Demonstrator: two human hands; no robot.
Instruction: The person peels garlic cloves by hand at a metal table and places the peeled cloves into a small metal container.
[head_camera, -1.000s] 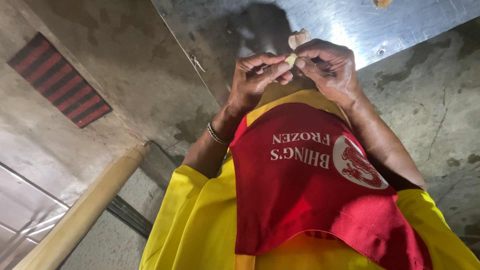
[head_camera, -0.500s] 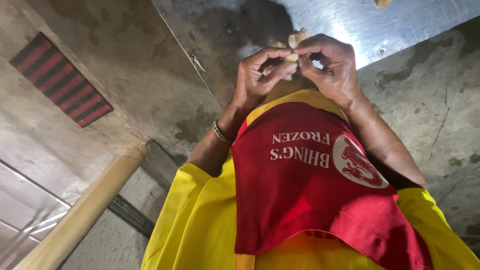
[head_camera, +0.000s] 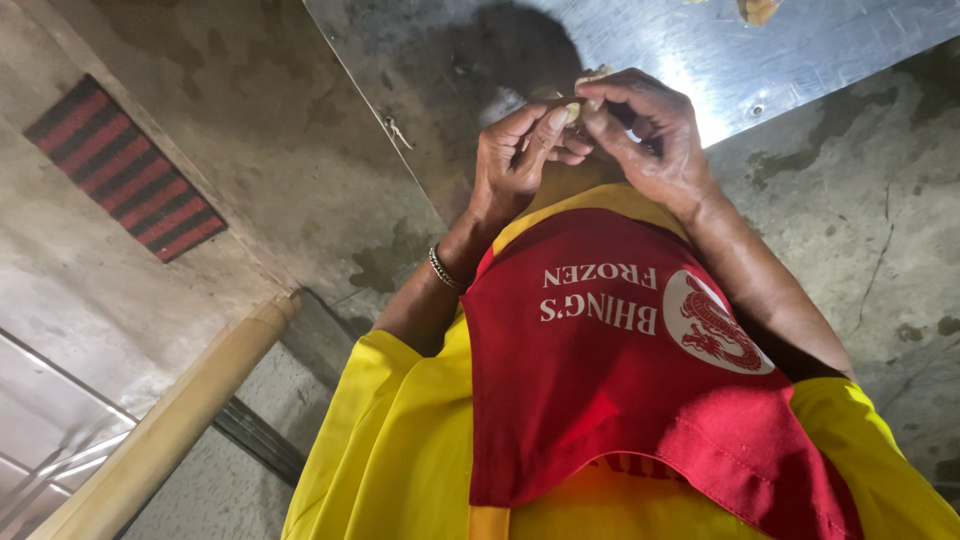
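Note:
I look down my yellow shirt (head_camera: 400, 440) and red apron (head_camera: 620, 380). Both hands are raised together in front of my chest, over the edge of a metal tabletop (head_camera: 800, 60). My left hand (head_camera: 515, 155), with a beaded bracelet (head_camera: 442, 270) on its wrist, pinches a small pale piece (head_camera: 574, 110) with thumb and forefinger. From the other side, the fingertips of my right hand (head_camera: 650, 130) press on the same piece. What the piece is cannot be told; the fingers hide most of it.
A pale scrap (head_camera: 758, 10) lies on the far part of the metal tabletop. Stained concrete floor (head_camera: 880, 240) shows on both sides. A red and black striped mat (head_camera: 125, 170) lies at the left, and a thick wooden pole (head_camera: 170, 430) slants across the lower left.
Both hands stay together on the small piece. The fingers have shifted a little around it, and the hands sit slightly higher in view.

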